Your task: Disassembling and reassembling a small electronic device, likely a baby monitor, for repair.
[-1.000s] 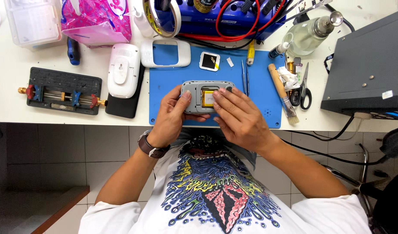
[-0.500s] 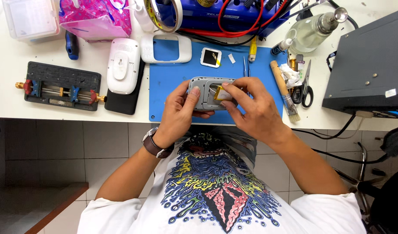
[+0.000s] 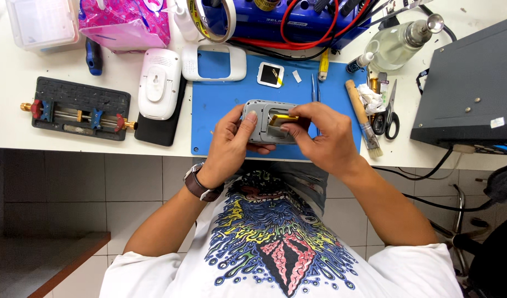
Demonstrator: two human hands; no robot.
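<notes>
Head view, left hand (image 3: 231,144) holding grey casing (image 3: 260,117), right hand (image 3: 325,138) hiding its edge

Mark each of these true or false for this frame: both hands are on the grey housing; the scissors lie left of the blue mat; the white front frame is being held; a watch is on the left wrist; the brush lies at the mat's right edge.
1. Both hands are on the grey housing. True: the left hand grips its left side and the right hand works at its yellow part.
2. The scissors lie left of the blue mat. False: they lie to its right.
3. The white front frame is being held. False: it lies on the mat's far edge, untouched.
4. A watch is on the left wrist. True.
5. The brush lies at the mat's right edge. True.
</notes>
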